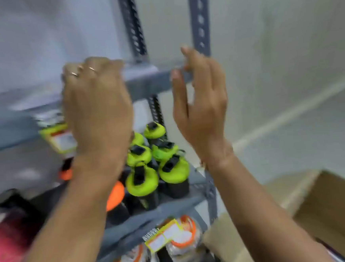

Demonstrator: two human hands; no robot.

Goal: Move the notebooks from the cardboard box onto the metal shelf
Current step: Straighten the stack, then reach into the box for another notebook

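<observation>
Both of my hands are raised in front of the grey metal shelf, at the height of its upper board. My left hand shows its back, with rings on two fingers; the fingers bend loosely forward at the board's front edge, and no notebook shows in or around it. My right hand is open, fingers spread and pointing up, holding nothing. The open cardboard box stands at the lower right; only a dark sliver shows inside it. Blurred pale shapes lie on the upper board at the left; I cannot tell whether they are notebooks.
The middle board holds several black bottles with lime-green caps and an orange-capped one. Jars with orange lids and yellow price tags sit below. Something pink lies at the lower left. A pale wall and floor are on the right.
</observation>
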